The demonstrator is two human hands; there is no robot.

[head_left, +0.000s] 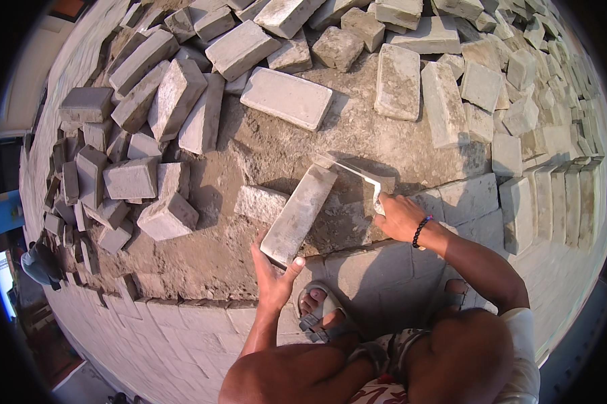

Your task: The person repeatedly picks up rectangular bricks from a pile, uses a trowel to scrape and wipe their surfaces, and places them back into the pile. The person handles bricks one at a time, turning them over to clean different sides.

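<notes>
My left hand grips the near end of a long grey paving brick, thumb on one side and fingers on the other. The brick is tilted, its far end pointing away over the bare sand. In my right hand is a trowel, fingers closed round its handle. Its thin metal edge reaches left to the brick's far end; I cannot tell whether they touch. A smaller rough brick piece lies on the sand just left of the held brick.
Loose bricks lie heaped along the far side and at the left. One flat brick rests alone on the sand. Laid paving runs under my sandalled feet. Bricks stand in a row at the right.
</notes>
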